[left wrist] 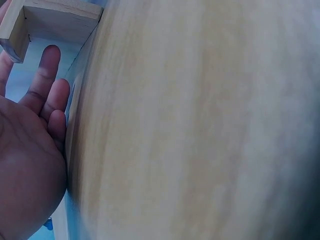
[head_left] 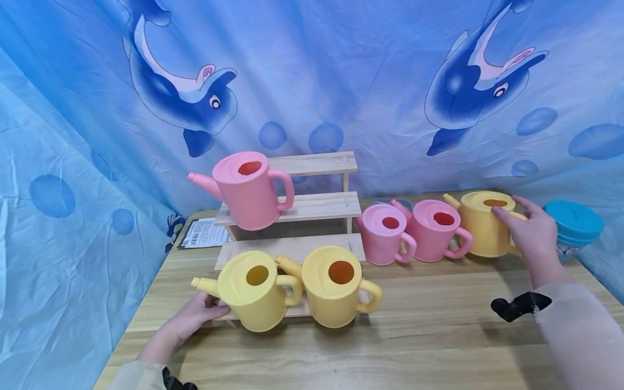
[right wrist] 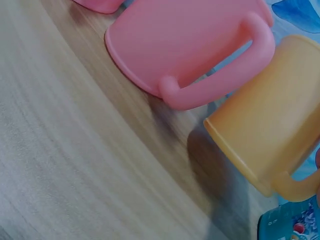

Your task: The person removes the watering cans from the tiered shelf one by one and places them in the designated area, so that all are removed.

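Note:
My right hand (head_left: 533, 230) grips the handle of a yellow watering can (head_left: 480, 225) at the back right. In the right wrist view that yellow can (right wrist: 270, 120) is tilted, its shadow falling on the wood beside its base. A pink watering can (head_left: 434, 233) stands just left of it, beside a second pink can (head_left: 382, 238). At the lowest tier's left end, my left hand (head_left: 197, 313) holds the wooden step stand (head_left: 292, 244), thumb by the edge. Two yellow cans, a left one (head_left: 253, 300) and a right one (head_left: 333, 298), stand on that tier.
A larger-looking pink can (head_left: 251, 197) stands higher on the stand's left side. Right of my right hand sits a teal lidded tub (head_left: 572, 225). A printed sheet (head_left: 205, 234) lies behind the stand's left side. Blue dolphin curtain (head_left: 312, 70) borders the wooden table (head_left: 409, 330).

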`<state>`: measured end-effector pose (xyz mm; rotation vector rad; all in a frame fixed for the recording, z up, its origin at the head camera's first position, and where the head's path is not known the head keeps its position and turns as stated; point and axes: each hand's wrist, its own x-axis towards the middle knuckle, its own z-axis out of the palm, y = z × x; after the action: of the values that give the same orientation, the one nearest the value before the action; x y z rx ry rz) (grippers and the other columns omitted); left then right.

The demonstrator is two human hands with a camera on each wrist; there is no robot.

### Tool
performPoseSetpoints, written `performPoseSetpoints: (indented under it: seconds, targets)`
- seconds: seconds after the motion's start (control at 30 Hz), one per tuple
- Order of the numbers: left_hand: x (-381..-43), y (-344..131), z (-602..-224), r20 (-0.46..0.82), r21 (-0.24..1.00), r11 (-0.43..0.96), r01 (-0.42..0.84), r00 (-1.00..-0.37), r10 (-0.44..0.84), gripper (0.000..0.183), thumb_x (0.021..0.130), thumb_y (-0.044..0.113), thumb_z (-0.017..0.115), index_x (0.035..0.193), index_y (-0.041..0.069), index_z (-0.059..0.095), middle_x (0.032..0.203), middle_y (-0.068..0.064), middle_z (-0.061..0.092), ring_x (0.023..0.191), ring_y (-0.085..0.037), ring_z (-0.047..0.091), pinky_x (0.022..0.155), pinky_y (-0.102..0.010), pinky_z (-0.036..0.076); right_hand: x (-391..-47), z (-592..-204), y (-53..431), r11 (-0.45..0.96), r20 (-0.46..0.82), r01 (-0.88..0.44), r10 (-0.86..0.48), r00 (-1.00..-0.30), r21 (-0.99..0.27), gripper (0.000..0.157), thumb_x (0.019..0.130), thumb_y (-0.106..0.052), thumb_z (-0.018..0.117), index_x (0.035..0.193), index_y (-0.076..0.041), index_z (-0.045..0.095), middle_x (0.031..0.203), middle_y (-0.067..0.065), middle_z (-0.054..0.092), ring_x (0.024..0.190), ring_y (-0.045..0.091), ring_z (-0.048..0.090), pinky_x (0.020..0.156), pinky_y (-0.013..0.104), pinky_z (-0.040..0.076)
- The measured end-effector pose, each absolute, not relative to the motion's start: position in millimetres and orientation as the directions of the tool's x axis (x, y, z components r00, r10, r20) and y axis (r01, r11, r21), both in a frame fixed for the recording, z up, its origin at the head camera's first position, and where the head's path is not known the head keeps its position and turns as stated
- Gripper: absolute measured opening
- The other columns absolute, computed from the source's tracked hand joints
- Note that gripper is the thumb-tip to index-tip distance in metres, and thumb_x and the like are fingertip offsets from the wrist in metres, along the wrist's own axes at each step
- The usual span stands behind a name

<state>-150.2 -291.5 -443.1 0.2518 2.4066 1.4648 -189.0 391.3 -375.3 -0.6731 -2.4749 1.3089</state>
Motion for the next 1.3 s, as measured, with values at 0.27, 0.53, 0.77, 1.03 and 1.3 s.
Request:
performPoseSetpoints:
  seconds: [0.27, 0.53, 0.77, 1.03, 1.3]
  targets:
    - [-150.3, -292.0, -444.0, -0.157, 0.891, 0.453, 0.004, -0.936, 0.316, 0.056, 0.087, 0.018, 0.064, 0.134, 0.0, 0.038, 0.125, -0.015, 0.048, 0.107, -0.021, 0.047, 0.092, -0.037, 0.037, -190.0, -385.7, 391.4, 0.464, -0.014, 0.304, 0.531, -0.847, -0.832, 0.092, 0.08, -0.068, 0.05, 0.15, -0.019, 0.017, 0.152, 0.02, 0.015, 0.132, 0.047, 0.024, 0.095, 0.059, 0.033]
    - [-151.5, -292.3, -443.9, -0.153, 0.895, 0.445, 0.008, -0.933, 0.325, 0.054, 0.087, 0.017, 0.064, 0.133, 0.0, 0.039, 0.123, -0.014, 0.049, 0.105, -0.019, 0.048, 0.091, -0.034, 0.038, -185.7, -393.0, 395.7, 0.489, -0.006, 0.282, 0.492, -0.87, -0.825, 0.092, 0.08, -0.068, 0.051, 0.151, -0.021, 0.016, 0.138, 0.029, 0.033, 0.095, 0.035, 0.05, 0.056, 0.024, 0.048]
    - [-151.1, -292.7, -444.6, -0.156, 0.891, 0.454, 0.007, -0.934, 0.32, 0.055, 0.087, 0.017, 0.064, 0.132, -0.001, 0.039, 0.12, -0.014, 0.05, 0.103, -0.018, 0.049, 0.089, -0.032, 0.039, -183.4, -402.1, 402.8, 0.545, 0.016, 0.242, 0.426, -0.905, -0.803, 0.086, 0.084, -0.064, 0.05, 0.151, -0.022, 0.014, 0.129, 0.032, 0.037, 0.085, 0.028, 0.055, 0.056, 0.02, 0.044]
    - [-151.0, -293.1, -445.7, -0.157, 0.895, 0.445, 0.007, -0.931, 0.33, 0.053, 0.088, 0.016, 0.063, 0.131, -0.002, 0.039, 0.117, -0.013, 0.051, 0.101, -0.018, 0.049, 0.087, -0.03, 0.04, -180.6, -408.4, 406.3, 0.55, 0.059, 0.187, 0.4, -0.915, -0.814, 0.08, 0.087, -0.058, 0.051, 0.151, -0.024, 0.016, 0.119, 0.025, 0.044, 0.074, 0.011, 0.055, 0.056, 0.016, 0.044]
    - [-151.6, -292.6, -444.5, -0.163, 0.895, 0.445, 0.001, -0.93, 0.329, 0.053, 0.088, 0.016, 0.063, 0.132, -0.002, 0.039, 0.118, -0.014, 0.05, 0.102, -0.019, 0.049, 0.088, -0.031, 0.039, -180.0, -407.6, 407.1, 0.561, 0.047, 0.183, 0.371, -0.928, -0.807, 0.08, 0.089, -0.058, 0.048, 0.151, -0.024, 0.012, 0.125, 0.029, 0.04, 0.087, 0.024, 0.052, 0.059, 0.019, 0.042]
